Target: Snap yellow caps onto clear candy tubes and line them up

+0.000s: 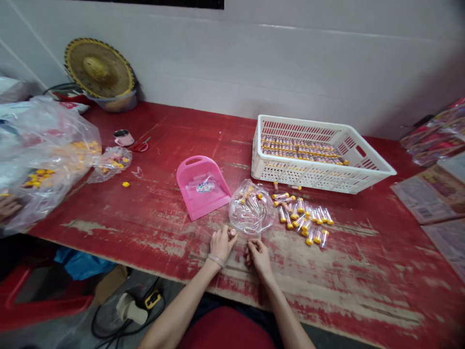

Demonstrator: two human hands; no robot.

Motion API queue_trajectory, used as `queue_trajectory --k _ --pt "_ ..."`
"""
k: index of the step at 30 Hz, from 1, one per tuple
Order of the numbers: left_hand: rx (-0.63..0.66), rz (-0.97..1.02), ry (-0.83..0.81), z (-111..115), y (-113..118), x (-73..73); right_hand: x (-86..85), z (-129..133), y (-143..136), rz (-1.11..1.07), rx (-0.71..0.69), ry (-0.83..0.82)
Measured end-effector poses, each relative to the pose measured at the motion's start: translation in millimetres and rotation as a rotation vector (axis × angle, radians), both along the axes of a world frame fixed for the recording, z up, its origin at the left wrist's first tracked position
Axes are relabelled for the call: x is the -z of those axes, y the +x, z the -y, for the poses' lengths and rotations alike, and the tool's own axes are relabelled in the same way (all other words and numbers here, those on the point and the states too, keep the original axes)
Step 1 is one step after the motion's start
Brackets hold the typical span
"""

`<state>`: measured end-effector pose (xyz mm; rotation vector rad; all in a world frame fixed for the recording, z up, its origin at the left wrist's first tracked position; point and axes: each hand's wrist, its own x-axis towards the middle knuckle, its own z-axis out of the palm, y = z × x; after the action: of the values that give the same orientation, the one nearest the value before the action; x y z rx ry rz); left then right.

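Here, a pink dustpan (pixel 198 206) lies on the red tabletop (pixel 156 194). Nearer, the left hand (pixel 220 244) has its fingers closed around a small pink tube (pixel 233 232), just beside a clear plastic bag (pixel 252 213). The right hand (pixel 260 256) curls its fingers together; whether they grip anything, I cannot tell. Farther right, yellow-capped tubes (pixel 300 205) lie before a white plastic crate (pixel 319 177).

left hand (pixel 221 245): tube (pixel 232 233) mostly hidden | right hand (pixel 258 254): grip unclear (too small) | co-worker's hand (pixel 8 207): cut off left | box (pixel 417 206): cut off right
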<state>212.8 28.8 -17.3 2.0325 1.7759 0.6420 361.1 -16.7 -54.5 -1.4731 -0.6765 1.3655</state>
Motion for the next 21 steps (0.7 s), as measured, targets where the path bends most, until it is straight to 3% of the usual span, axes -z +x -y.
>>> queue_trajectory --k 5,9,13,18,21 --pt "-0.020 0.067 0.093 -1.3 -0.7 -2.0 -1.9 0.2 -0.4 0.010 -0.004 0.004" --pt "0.019 -0.004 0.068 -0.2 1.8 -4.4 -3.5 0.9 -0.9 0.018 0.002 0.000" --pt "0.006 0.101 0.170 2.2 3.7 -9.9 -4.6 1.0 -1.2 0.005 -0.005 0.003" --pt "0.040 0.096 0.027 0.9 5.1 -5.6 -2.1 -0.6 -1.2 0.017 0.002 0.011" --pt "0.000 0.342 -0.028 -4.1 6.2 -3.7 -1.2 -0.8 -0.6 0.019 -0.010 0.022"
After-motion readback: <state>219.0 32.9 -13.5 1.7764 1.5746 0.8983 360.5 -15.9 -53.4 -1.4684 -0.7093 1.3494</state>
